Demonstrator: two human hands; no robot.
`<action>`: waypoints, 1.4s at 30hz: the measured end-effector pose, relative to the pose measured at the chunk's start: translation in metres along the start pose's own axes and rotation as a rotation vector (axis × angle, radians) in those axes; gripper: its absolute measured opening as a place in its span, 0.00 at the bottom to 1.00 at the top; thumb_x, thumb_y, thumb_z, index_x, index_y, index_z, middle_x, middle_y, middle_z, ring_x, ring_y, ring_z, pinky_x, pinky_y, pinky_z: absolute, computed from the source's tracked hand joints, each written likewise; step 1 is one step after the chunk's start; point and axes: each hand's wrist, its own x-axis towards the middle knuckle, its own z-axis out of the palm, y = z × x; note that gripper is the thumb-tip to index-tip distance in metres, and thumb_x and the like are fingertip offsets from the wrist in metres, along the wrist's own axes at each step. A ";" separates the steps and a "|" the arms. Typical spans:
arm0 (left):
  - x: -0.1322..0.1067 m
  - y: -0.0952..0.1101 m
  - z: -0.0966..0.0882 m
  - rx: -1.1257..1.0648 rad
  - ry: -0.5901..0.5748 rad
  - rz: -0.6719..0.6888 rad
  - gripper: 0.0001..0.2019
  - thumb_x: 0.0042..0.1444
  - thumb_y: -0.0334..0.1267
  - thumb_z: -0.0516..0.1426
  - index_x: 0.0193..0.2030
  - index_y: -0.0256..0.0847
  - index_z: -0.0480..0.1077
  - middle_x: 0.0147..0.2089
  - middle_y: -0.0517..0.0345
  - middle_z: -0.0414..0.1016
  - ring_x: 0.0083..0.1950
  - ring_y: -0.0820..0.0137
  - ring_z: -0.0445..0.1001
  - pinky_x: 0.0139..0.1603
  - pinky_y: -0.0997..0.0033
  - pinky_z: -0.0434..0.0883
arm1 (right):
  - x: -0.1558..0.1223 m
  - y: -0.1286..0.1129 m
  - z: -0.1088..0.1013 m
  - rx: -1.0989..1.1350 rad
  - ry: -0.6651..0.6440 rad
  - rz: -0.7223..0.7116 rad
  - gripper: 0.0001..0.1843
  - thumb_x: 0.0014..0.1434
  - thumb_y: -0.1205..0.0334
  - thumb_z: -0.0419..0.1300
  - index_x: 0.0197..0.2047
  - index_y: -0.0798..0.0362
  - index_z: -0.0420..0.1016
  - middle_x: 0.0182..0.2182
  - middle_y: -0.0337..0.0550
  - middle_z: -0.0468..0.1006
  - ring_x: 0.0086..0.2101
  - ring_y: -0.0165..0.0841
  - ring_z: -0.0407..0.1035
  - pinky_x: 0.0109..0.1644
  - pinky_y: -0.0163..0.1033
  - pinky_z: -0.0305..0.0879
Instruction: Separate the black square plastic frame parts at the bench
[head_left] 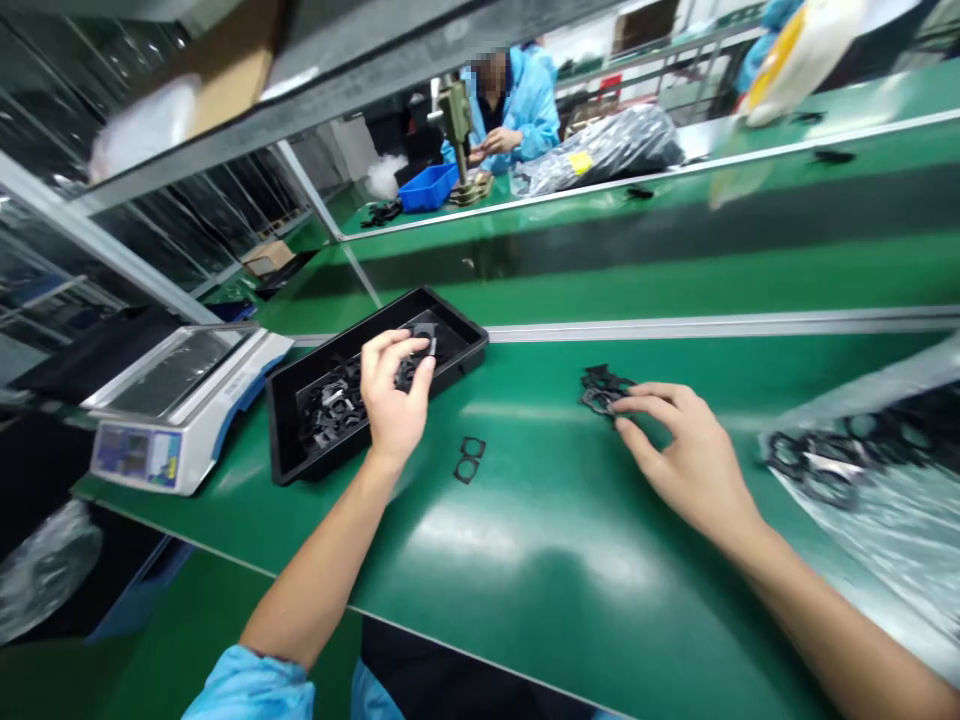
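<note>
A small black part [426,334] is held in the left hand [394,402] above a black tray [459,370]; that grip is closed on it between thumb and fingers. Loose black pieces [334,408] are heaped in the tray below. A small pile of black parts [600,388] on the green table [525,560] is touched at its near edge by the fingertips of the right hand [686,462]; whether a piece is pinched in that grip cannot be told. Between the hands, a flat black piece with two round openings [470,458] is seen lying alone on the table. A scale [191,395] is placed left of the tray. More black rings [814,465] are seen at a clear plastic bag [892,565] on the right.
</note>
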 end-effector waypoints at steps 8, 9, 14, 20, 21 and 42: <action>-0.021 0.001 0.012 0.086 -0.204 0.079 0.12 0.65 0.39 0.58 0.53 0.41 0.72 0.56 0.46 0.73 0.59 0.59 0.73 0.63 0.56 0.71 | -0.008 0.002 0.005 -0.119 -0.197 -0.040 0.14 0.61 0.63 0.57 0.48 0.51 0.80 0.54 0.56 0.77 0.53 0.52 0.72 0.57 0.60 0.72; -0.024 0.007 0.013 0.037 -0.310 0.114 0.11 0.66 0.38 0.56 0.53 0.41 0.72 0.52 0.48 0.75 0.53 0.63 0.76 0.58 0.60 0.73 | -0.008 -0.001 0.005 -0.110 -0.217 -0.039 0.12 0.61 0.64 0.57 0.45 0.51 0.80 0.52 0.55 0.78 0.51 0.51 0.73 0.56 0.58 0.72; -0.029 0.023 0.005 0.271 -0.948 0.199 0.09 0.67 0.34 0.54 0.50 0.42 0.73 0.45 0.52 0.76 0.43 0.64 0.77 0.44 0.67 0.74 | -0.006 -0.009 0.001 -0.042 -0.241 -0.017 0.07 0.60 0.66 0.58 0.37 0.50 0.79 0.43 0.51 0.81 0.44 0.47 0.74 0.49 0.52 0.74; -0.011 0.019 -0.014 0.429 -1.184 0.200 0.06 0.63 0.31 0.55 0.43 0.45 0.72 0.43 0.56 0.76 0.42 0.64 0.76 0.39 0.68 0.70 | -0.004 -0.020 -0.003 0.104 -0.069 0.046 0.08 0.60 0.68 0.57 0.37 0.50 0.77 0.35 0.48 0.80 0.36 0.41 0.75 0.44 0.47 0.73; -0.010 0.019 -0.014 0.409 -1.208 0.193 0.06 0.63 0.30 0.55 0.42 0.45 0.71 0.42 0.57 0.76 0.41 0.65 0.76 0.38 0.68 0.69 | -0.004 -0.023 -0.004 0.157 -0.056 0.058 0.08 0.60 0.68 0.57 0.38 0.50 0.77 0.35 0.47 0.80 0.34 0.39 0.74 0.43 0.45 0.73; -0.055 0.042 0.019 -0.434 -0.574 0.137 0.05 0.66 0.34 0.59 0.42 0.40 0.76 0.39 0.54 0.79 0.42 0.70 0.78 0.46 0.68 0.76 | -0.017 -0.049 0.003 0.568 -0.359 0.261 0.06 0.60 0.59 0.62 0.34 0.52 0.76 0.29 0.43 0.78 0.29 0.34 0.74 0.35 0.39 0.72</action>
